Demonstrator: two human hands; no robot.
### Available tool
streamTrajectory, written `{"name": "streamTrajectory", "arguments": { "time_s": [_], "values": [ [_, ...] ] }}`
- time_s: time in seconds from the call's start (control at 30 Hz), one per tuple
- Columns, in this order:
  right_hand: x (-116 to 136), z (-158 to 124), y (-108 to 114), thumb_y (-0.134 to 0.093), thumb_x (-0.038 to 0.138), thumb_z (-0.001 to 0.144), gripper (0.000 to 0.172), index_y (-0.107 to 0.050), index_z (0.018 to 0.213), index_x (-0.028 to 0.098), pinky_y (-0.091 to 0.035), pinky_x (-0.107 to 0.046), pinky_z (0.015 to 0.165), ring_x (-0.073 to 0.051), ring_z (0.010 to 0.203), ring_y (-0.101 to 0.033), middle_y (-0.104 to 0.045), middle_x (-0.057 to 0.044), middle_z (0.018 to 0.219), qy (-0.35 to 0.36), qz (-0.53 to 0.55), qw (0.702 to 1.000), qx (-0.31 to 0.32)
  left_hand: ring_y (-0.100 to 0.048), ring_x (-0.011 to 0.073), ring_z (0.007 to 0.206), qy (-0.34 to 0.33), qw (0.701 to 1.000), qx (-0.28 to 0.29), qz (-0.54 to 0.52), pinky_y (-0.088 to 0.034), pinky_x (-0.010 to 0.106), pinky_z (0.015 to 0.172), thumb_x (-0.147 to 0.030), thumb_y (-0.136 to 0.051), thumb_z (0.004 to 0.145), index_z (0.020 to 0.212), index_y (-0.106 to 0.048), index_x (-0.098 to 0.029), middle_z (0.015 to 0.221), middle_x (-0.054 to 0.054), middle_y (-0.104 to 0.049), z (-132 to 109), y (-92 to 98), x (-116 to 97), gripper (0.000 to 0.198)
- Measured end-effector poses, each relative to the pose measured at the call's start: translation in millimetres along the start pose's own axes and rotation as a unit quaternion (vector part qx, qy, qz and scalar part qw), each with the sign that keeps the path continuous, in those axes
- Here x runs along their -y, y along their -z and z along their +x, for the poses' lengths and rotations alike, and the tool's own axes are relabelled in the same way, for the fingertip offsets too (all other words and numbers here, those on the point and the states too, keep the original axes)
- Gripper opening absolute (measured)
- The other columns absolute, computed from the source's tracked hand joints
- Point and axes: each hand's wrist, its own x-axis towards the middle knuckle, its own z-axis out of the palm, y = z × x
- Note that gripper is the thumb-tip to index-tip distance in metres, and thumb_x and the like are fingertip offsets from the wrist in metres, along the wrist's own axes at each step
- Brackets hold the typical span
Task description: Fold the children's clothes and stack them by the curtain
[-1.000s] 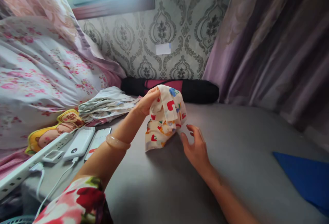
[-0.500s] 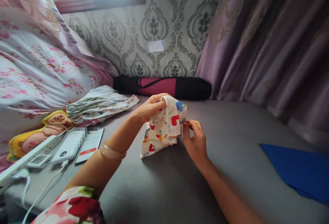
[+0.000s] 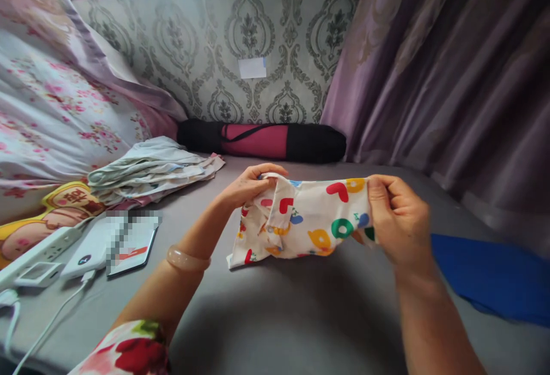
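A small cream cloth garment (image 3: 307, 223) printed with red, yellow, green and blue shapes is stretched between my two hands, just above the grey bed surface (image 3: 283, 312). My left hand (image 3: 251, 183) grips its left end, fingers curled over the top edge. My right hand (image 3: 395, 223) pinches its right end, fingers closed on the fabric. A pale bangle (image 3: 187, 257) sits on my left wrist.
A pile of folded pale clothes (image 3: 150, 168) lies at the left. A white power bank (image 3: 88, 249), a phone (image 3: 131, 243) and a power strip (image 3: 36, 249) lie nearer. A black and pink roll (image 3: 262, 140) rests against the wall. A blue sheet (image 3: 494, 274) lies at right.
My right hand took hold of the garment's edge and pulled it out to the right, spreading the bunched cloth wide. The view has dropped slightly.
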Motion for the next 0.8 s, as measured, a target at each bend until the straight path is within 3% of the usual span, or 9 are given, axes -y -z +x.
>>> {"name": "streamTrajectory", "arguments": {
  "time_s": [0.13,0.27,0.43,0.57,0.7,0.8],
  "values": [
    [3.3,4.8,26.4,-0.063,0.055,0.081,0.034,-0.067,0.086,0.021,-0.041,-0.023,0.04,-0.013,0.047,-0.054,-0.064,0.001,0.061,-0.078,0.037,0.994,0.07,-0.05,0.0065,0.054,-0.002,1.0,0.022,-0.003,-0.038,0.016,0.049,-0.05,-0.066,0.079,0.107,-0.069,-0.015,0.07,-0.001,-0.063,-0.2,-19.8,0.2,0.044],
    [-30.4,16.6,46.3,-0.063,0.053,0.079,0.034,-0.068,0.081,0.02,-0.044,-0.025,0.041,-0.016,0.049,-0.059,-0.069,-0.002,0.065,-0.148,-0.003,0.963,0.225,-0.051,0.0081,0.056,0.022,1.0,-0.004,-0.019,-0.038,0.018,0.048,-0.054,-0.064,0.079,0.093,-0.071,-0.014,0.07,0.0,-0.063,2.9,-41.6,14.6,0.043],
    [-86.2,23.1,56.4,-0.061,0.041,0.078,0.024,-0.069,0.064,0.023,-0.041,-0.025,0.045,-0.016,0.052,-0.059,-0.067,-0.002,0.061,-0.041,-0.19,0.93,0.312,-0.044,0.0069,0.053,0.048,0.999,0.015,-0.006,-0.033,0.018,0.047,-0.054,-0.066,0.078,0.083,-0.069,-0.014,0.064,-0.002,-0.056,4.7,-57.3,40.4,0.04],
    [-84.6,18.4,38.1,-0.057,0.031,0.083,0.017,-0.072,0.078,0.024,-0.047,-0.027,0.06,-0.018,0.069,-0.064,-0.072,-0.002,0.077,0.016,-0.231,0.921,0.314,-0.04,0.0067,0.053,0.054,0.998,0.029,0.016,-0.03,0.018,0.047,-0.055,-0.063,0.079,0.079,-0.066,-0.015,0.062,-0.003,-0.051,4.7,-58.3,50.3,0.041],
    [-61.1,11.5,-0.4,-0.051,0.034,0.09,0.029,-0.068,0.112,0.026,-0.053,-0.033,0.078,-0.021,0.097,-0.066,-0.07,-0.004,0.114,0.033,-0.083,0.944,0.319,-0.036,0.006,0.05,0.051,0.998,0.026,0.004,-0.027,0.018,0.045,-0.057,-0.059,0.082,0.078,-0.063,-0.016,0.058,-0.005,-0.045,4.3,-55.8,51.2,0.041],
    [-56.4,3.2,-25.6,-0.054,0.039,0.09,0.036,-0.063,0.122,0.026,-0.052,-0.038,0.089,-0.022,0.109,-0.062,-0.066,-0.006,0.123,0.02,-0.005,0.95,0.312,-0.036,0.0059,0.05,0.052,0.998,0.037,-0.022,-0.027,0.018,0.045,-0.056,-0.059,0.082,0.077,-0.061,-0.015,0.059,-0.005,-0.045,1.7,-56.6,45.9,0.041]
  ]
}}
